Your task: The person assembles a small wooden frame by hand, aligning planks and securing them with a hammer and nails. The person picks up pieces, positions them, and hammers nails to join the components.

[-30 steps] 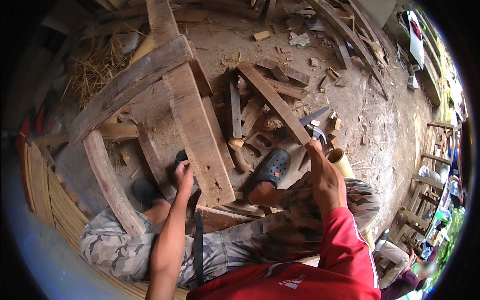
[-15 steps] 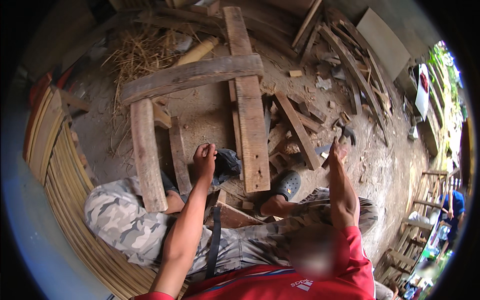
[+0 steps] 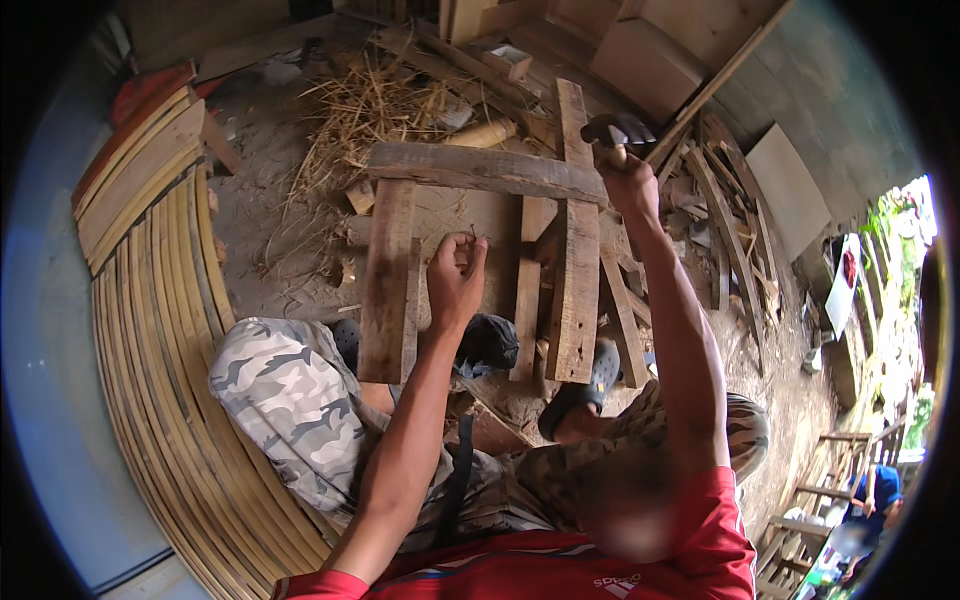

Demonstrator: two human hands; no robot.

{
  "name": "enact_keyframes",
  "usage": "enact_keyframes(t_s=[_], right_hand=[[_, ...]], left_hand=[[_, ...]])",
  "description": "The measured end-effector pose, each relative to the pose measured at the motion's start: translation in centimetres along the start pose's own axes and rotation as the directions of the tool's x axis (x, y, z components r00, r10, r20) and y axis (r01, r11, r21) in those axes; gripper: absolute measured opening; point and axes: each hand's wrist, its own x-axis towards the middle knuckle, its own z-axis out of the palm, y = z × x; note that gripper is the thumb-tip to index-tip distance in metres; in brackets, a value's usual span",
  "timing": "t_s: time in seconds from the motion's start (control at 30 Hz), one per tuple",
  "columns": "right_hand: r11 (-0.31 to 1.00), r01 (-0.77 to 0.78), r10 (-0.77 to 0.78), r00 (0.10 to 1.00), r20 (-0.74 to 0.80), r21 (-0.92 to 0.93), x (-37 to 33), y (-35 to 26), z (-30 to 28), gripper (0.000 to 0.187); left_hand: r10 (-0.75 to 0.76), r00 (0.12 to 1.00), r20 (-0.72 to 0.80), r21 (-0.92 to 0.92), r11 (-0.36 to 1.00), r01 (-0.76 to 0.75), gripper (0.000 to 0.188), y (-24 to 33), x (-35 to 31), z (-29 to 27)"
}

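My right hand (image 3: 630,185) grips a hammer (image 3: 618,131) by its handle, raised at the far right corner of a rough wooden frame. The dark hammer head is over the joint between the crossbar (image 3: 480,169) and the long right board (image 3: 575,300). My left hand (image 3: 456,275) is closed in the frame's opening, just nearer than the crossbar; its fingertips pinch something thin and small that I cannot make out. The left board (image 3: 386,290) runs from the crossbar toward my left knee.
A stack of curved wooden strips (image 3: 170,380) fills the left side. Straw (image 3: 370,120) lies beyond the frame, with scrap timber (image 3: 735,235) at right. A black plastic bag (image 3: 488,345) lies between my legs. Another person in blue (image 3: 878,495) is at far right.
The hammer in my right hand has swung up and away, from beside the frame to its far right corner. My left hand has moved closer to the crossbar. The view has shifted.
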Motion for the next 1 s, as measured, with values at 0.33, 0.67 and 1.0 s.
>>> enact_keyframes(t_s=[0.33,0.67,1.0], right_hand=[[0.921,0.301,-0.26,0.947,0.187,-0.246,-1.5,-0.8,7.1,0.047],[0.908,0.395,-0.344,0.892,0.295,-0.138,-0.9,-6.9,11.6,0.049],[0.936,0.33,-0.241,0.853,0.462,-0.12,-0.2,-13.3,14.2,0.05]], left_hand=[[0.378,0.887,-0.264,0.546,0.817,-0.186,0.017,-1.6,4.4,-8.4],[0.173,0.935,-0.31,0.493,0.87,0.002,0.024,-1.3,4.7,-8.7],[0.169,0.913,-0.37,0.412,0.911,-0.002,0.025,-2.9,5.3,-9.6]])
